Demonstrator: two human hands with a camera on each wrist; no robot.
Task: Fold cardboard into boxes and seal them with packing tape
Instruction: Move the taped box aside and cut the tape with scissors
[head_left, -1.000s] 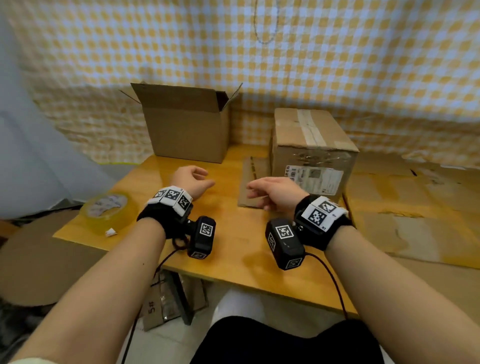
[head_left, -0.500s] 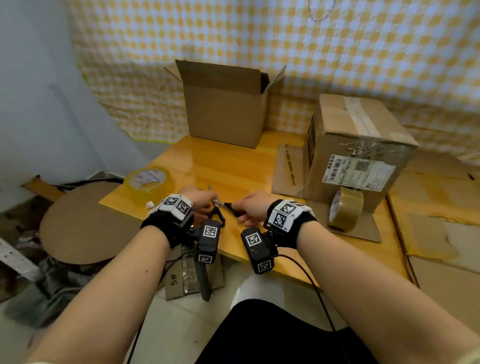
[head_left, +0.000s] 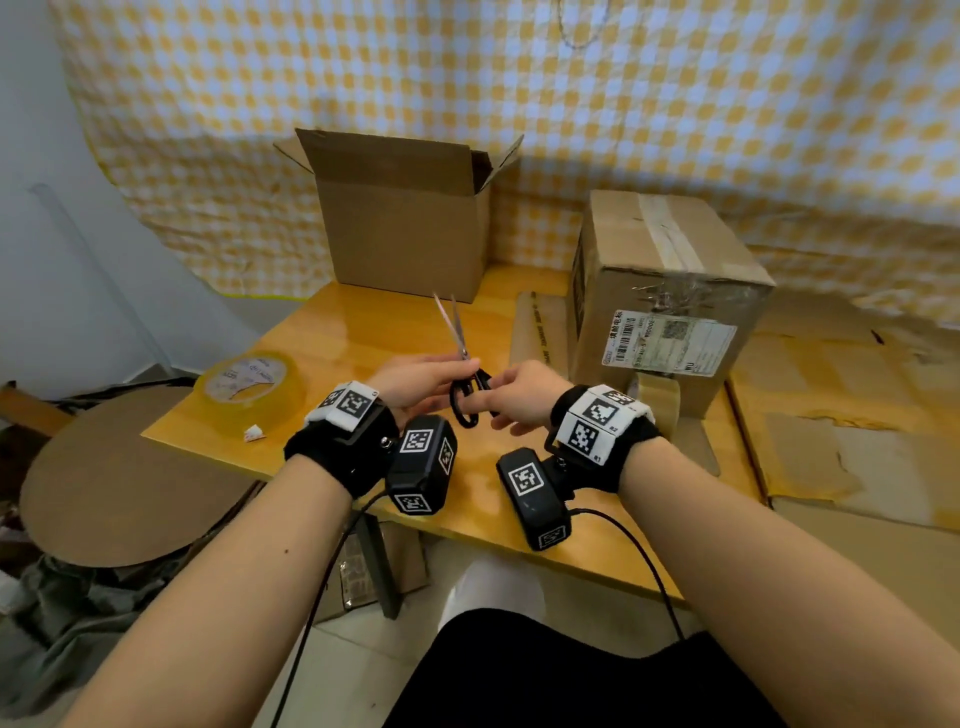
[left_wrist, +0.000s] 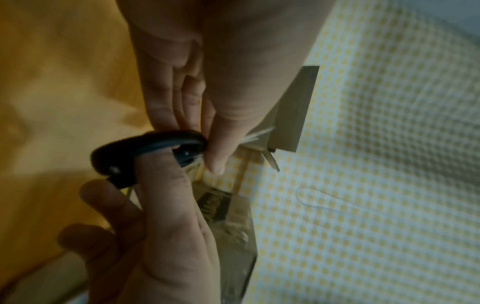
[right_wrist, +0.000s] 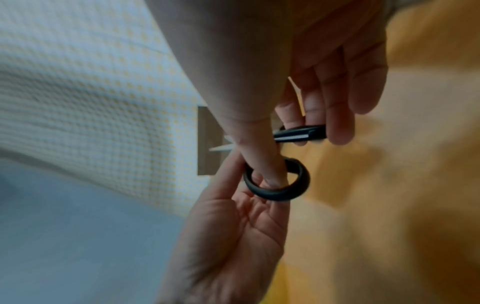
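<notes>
Black-handled scissors (head_left: 464, 375) are held between both hands above the wooden table (head_left: 332, 343), blades pointing up and away. My left hand (head_left: 422, 382) pinches them near the pivot (left_wrist: 207, 148). My right hand (head_left: 511, 397) has its thumb through one handle loop (right_wrist: 276, 182) and fingers on the other handle (right_wrist: 301, 132). An open cardboard box (head_left: 405, 228) stands at the back of the table. A taped, labelled box (head_left: 660, 291) stands at the right on a flat cardboard sheet (head_left: 540, 327). One tape roll (head_left: 249, 384) lies at the left edge. Another roll (head_left: 655, 400) leans behind my right wrist.
A checked yellow cloth (head_left: 675, 104) hangs behind the table. Flattened cardboard (head_left: 831, 415) lies on the surface to the right. A round cardboard disc (head_left: 119, 478) and clutter lie on the floor at the left. Cables hang from the wrist cameras over the table's front edge.
My hands lay empty on the table a second ago. They picked up the scissors at the front edge and raised them, turning the blades upward. My right thumb went into a loop.
</notes>
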